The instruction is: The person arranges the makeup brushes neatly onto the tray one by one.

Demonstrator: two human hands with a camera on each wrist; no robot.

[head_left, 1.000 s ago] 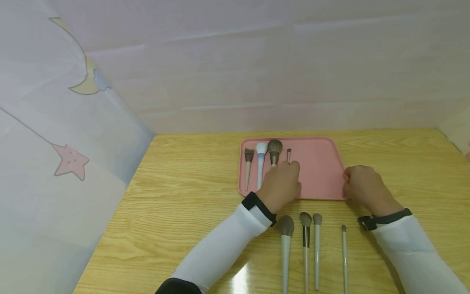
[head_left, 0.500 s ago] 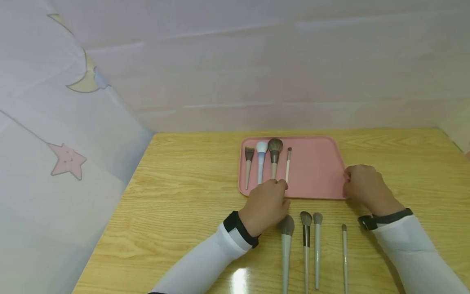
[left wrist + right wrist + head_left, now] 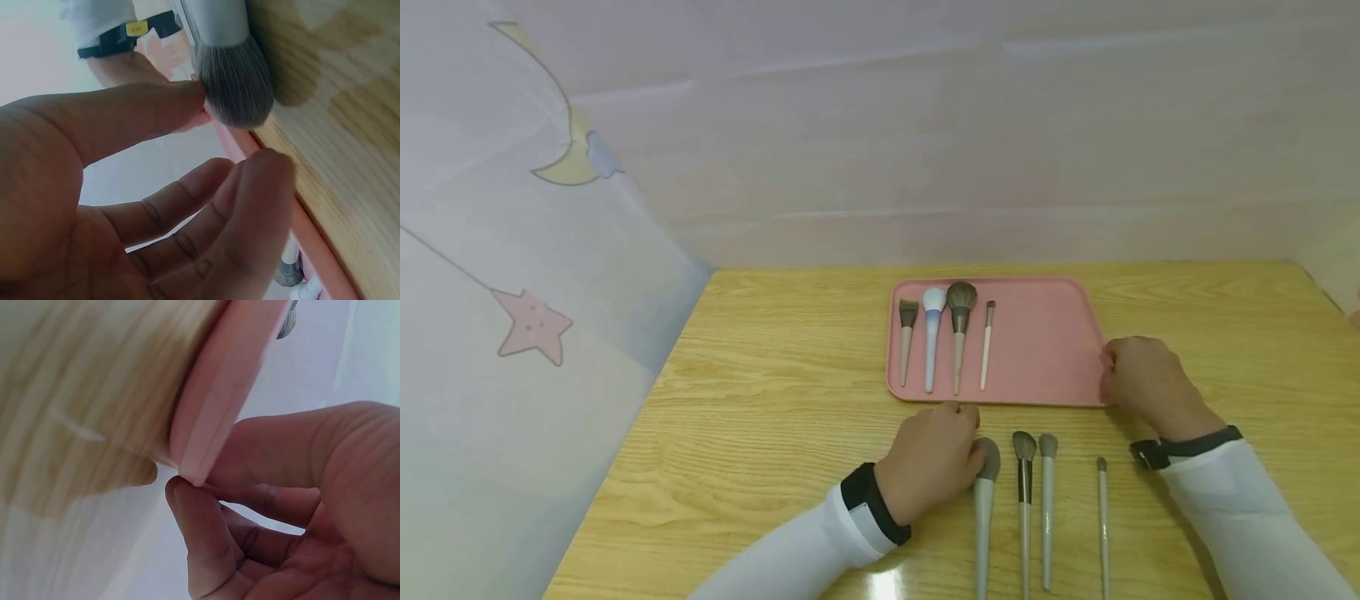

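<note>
Left hand: we see it withdrawn from the pink tray to the worktop, fingers loosely spread, thumb touching the bristles of the large grey brush. Right hand: pinching the tray's right edge. Four brushes now lie in the tray; four remain on the worktop, so we judge sorting half done.

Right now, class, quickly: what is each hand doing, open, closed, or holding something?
Left hand: open, fingers relaxed, one fingertip touching the bristles of the large grey brush.
Right hand: pinching the right edge of the pink tray.
</note>
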